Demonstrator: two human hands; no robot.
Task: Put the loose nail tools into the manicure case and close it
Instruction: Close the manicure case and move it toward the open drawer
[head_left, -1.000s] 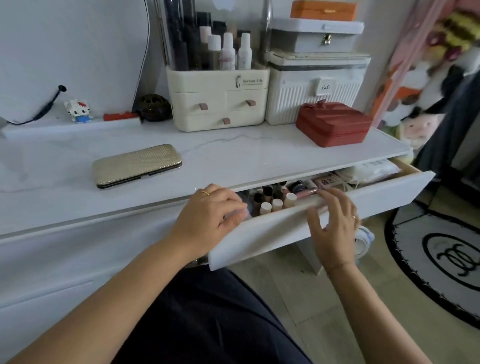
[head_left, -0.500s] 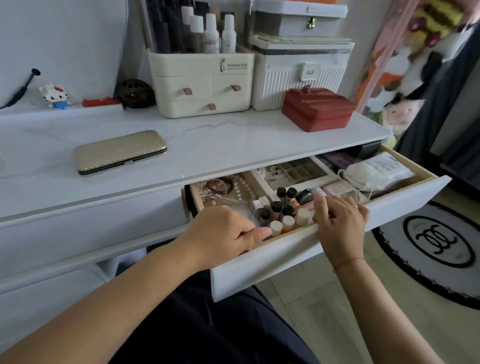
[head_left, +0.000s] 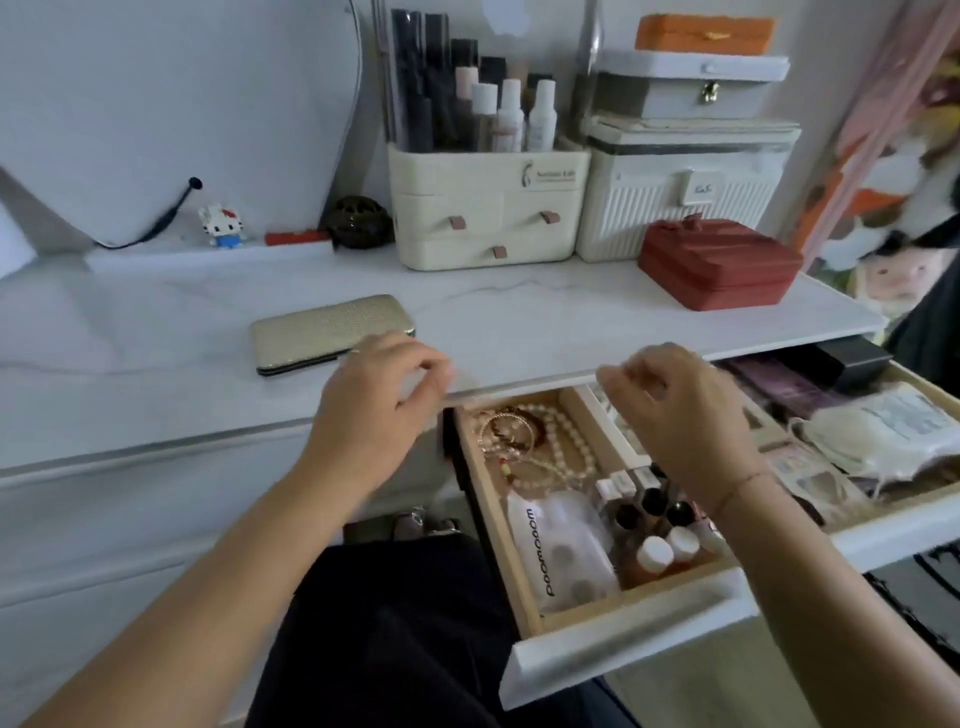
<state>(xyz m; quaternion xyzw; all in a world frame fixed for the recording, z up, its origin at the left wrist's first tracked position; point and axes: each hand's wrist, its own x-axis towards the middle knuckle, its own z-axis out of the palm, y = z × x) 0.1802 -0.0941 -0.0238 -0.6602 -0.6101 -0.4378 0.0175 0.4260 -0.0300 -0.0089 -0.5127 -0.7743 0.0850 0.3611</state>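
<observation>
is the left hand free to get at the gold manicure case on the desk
Probably yes: the left hand is right by the gold case, fingers loosely curled and seemingly empty, and nothing on the tabletop stands between them.

Two hands show, the left hand (head_left: 374, 410) and the right hand (head_left: 680, 415), and on the one tabletop (head_left: 519, 312) lie one gold case (head_left: 332, 332), one red box (head_left: 719, 265), one cat figure (head_left: 223, 226), one dark pot (head_left: 358, 221) and one red bar (head_left: 296, 238). At the back stand one cream organiser (head_left: 488, 249) with three knobs (head_left: 457, 222) and three white-capped bottles (head_left: 511, 111), one ribbed box (head_left: 675, 208), one grey box (head_left: 685, 83) and one orange box (head_left: 706, 34). The one open drawer (head_left: 623, 629) holds one clear pouch (head_left: 561, 551), one bangle (head_left: 506, 431), at least two white-capped vials (head_left: 655, 552) and three dark-capped vials (head_left: 652, 501); the beads (head_left: 566, 441) and packets (head_left: 883, 431) are too tangled to count.
</observation>
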